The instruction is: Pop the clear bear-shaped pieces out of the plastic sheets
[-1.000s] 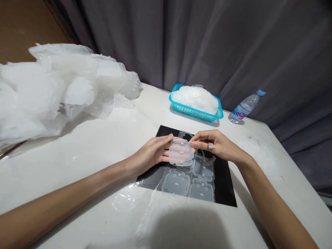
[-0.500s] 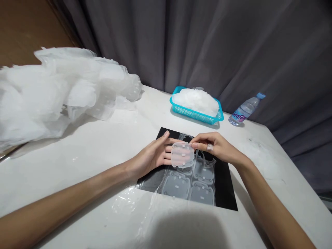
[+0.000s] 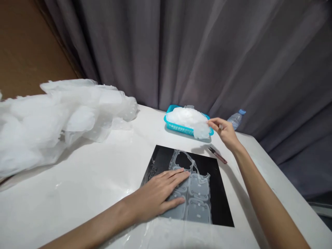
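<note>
Head view: a thin translucent piece [image 3: 201,131] is being pinched between the nearly closed fingers [image 3: 214,121] of the right hand [image 3: 227,134] and is being held left of and below them, before the blue basket's [image 3: 178,129] near right corner; contact cannot be told. Its free edge is being pointed downward; no clear long axis is being shown. The plastic sheet [image 3: 198,188] is being covered by the farther left hand [image 3: 155,193], spread flat, nothing gripped.

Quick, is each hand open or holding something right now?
Left hand: open, resting on the clear plastic sheet.
Right hand: closed, holding a cloudy plastic piece.
</note>
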Demonstrator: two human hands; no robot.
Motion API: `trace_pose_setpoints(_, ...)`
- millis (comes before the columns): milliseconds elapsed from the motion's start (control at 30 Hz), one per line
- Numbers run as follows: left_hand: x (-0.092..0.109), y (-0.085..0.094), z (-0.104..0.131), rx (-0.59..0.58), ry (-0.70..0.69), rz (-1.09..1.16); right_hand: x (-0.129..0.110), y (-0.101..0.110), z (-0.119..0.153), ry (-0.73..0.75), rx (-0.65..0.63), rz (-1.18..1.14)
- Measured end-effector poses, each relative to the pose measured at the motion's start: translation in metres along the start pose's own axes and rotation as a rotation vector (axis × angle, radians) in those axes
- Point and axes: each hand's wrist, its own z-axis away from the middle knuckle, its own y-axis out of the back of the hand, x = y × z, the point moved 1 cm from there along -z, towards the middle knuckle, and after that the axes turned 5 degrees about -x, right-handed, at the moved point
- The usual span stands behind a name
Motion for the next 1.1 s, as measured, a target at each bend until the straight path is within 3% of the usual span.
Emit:
trace_pose_setpoints(100, -0.001, 0.000, 0.000, 0.012, 0.017, -0.113, 0.011, -0.006, -0.044, -0.041, 0.148, 0.063)
trace_pose_setpoints(167, -0.003, 0.001, 0.001, 0.044, 0.033, -0.169, 0.014, -0.015, -0.058, -0.085, 0.233, 0.123)
trace_pose_setpoints(233, -0.005, 0.002, 0.002, 0.087, 0.046, -0.220, 0.013, -0.022, -0.054, -0.100, 0.290, 0.167)
trace_pose_setpoints(333, -0.011, 0.002, 0.003, 0.131, 0.061, -0.308, 0.003, -0.026, -0.012, -0.084, 0.310, 0.180)
trace_pose_setpoints(400, -0.014, 0.002, 0.003, 0.165, 0.067, -0.366, -0.006, -0.025, 0.031, -0.088, 0.261, 0.122)
trace_pose_setpoints(500, -0.015, 0.003, 0.001, 0.252, 0.062, -0.421, -0.018, -0.026, 0.095, -0.120, -0.068, -0.250)
trace_pose_setpoints(567, -0.009, 0.004, -0.002, 0.271, 0.029, -0.412, -0.024, -0.027, 0.127, -0.160, -0.263, -0.346)
trace_pose_setpoints(633, 0.002, 0.003, -0.008, 0.227, -0.038, -0.356, -0.028, -0.027, 0.148, -0.201, -0.362, -0.337)
trace_pose_setpoints(700, 0.013, -0.002, -0.016, 0.164, -0.077, -0.281, -0.030, -0.025, 0.159, -0.190, -0.400, -0.278)
trace_pose_setpoints(767, 0.020, -0.008, -0.024, 0.132, -0.033, -0.210, -0.032, -0.021, 0.165, -0.114, -0.436, -0.220)
trace_pose_setpoints(933, 0.014, -0.012, -0.039, 0.102, 0.018, -0.044, -0.035, -0.018, 0.170, -0.022, -0.518, -0.168)
trace_pose_setpoints(1100, 0.008, -0.006, -0.041, 0.105, 0.014, -0.024, -0.034, -0.026, 0.170, -0.026, -0.426, -0.145)
